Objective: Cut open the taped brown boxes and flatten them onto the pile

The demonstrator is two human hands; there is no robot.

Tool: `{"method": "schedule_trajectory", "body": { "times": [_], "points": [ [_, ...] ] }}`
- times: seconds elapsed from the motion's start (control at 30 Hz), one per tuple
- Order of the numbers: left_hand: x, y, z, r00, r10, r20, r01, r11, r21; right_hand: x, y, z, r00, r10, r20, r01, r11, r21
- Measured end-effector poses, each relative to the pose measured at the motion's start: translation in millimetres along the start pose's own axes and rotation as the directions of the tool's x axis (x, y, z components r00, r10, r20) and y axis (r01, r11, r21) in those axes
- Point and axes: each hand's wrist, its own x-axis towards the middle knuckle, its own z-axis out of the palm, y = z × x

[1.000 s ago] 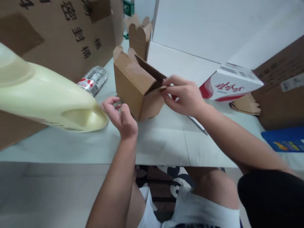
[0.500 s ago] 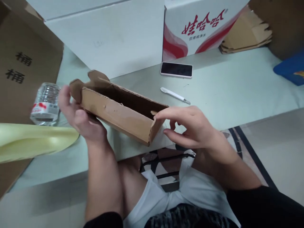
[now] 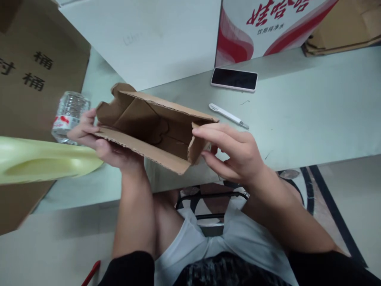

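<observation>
A small brown cardboard box (image 3: 149, 127) is held above the table edge with its open side facing me. My left hand (image 3: 101, 139) grips its left end, fingers wrapped round the flaps there. My right hand (image 3: 235, 153) pinches the right end flap between thumb and fingers. The folded bottom flaps show inside the box.
A pale green table (image 3: 297, 119) carries a phone (image 3: 234, 78), a white pen-shaped knife (image 3: 228, 115) and a lying plastic bottle (image 3: 69, 115). A pale yellow jug (image 3: 44, 159) sticks in from the left. Large brown (image 3: 32, 67) and white (image 3: 149, 35) cartons and a red-and-white carton (image 3: 262, 28) stand behind.
The box has been lifted off the table and turned so its opening faces me. My left hand, free a second ago, now grips its left end. The view has swung right.
</observation>
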Motion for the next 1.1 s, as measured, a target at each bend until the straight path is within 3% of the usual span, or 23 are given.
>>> {"method": "schedule_trajectory", "body": {
  "times": [0.1, 0.17, 0.27, 0.43, 0.57, 0.83, 0.97, 1.1],
  "points": [
    [-5, 2, 3.4, 0.982, 0.171, -0.077, -0.181, 0.973, -0.145, -6, 8, 11, 0.996, 0.091, 0.018, -0.089, 0.992, -0.089],
    [-8, 7, 5.6, 0.976, 0.206, -0.068, -0.216, 0.951, -0.222, -9, 13, 15, 0.983, 0.173, 0.054, -0.165, 0.978, -0.126],
    [-11, 16, 9.0, 0.985, 0.156, -0.075, -0.17, 0.948, -0.27, -11, 16, 15, 0.962, 0.263, 0.073, -0.248, 0.954, -0.168],
    [-12, 28, 13.1, 0.983, 0.122, -0.14, -0.157, 0.948, -0.276, -6, 10, 8, 0.947, 0.312, 0.082, -0.283, 0.925, -0.253],
    [-15, 33, 13.7, 0.988, 0.09, -0.129, -0.13, 0.927, -0.351, -7, 11, 10, 0.939, 0.342, 0.038, -0.334, 0.933, -0.132],
    [-19, 30, 10.2, 0.994, 0.056, -0.098, -0.077, 0.972, -0.223, -10, 17, 17, 0.933, 0.355, -0.065, -0.356, 0.935, -0.004],
    [-20, 23, 8.7, 0.996, 0.05, -0.069, -0.055, 0.995, -0.08, -8, 18, 16, 0.926, 0.355, -0.127, -0.358, 0.934, 0.003],
    [-20, 18, 2.7, 0.998, 0.049, 0.027, -0.05, 0.999, 0.015, -10, 26, 15, 0.937, 0.344, -0.059, -0.342, 0.939, 0.042]
  ]
}}
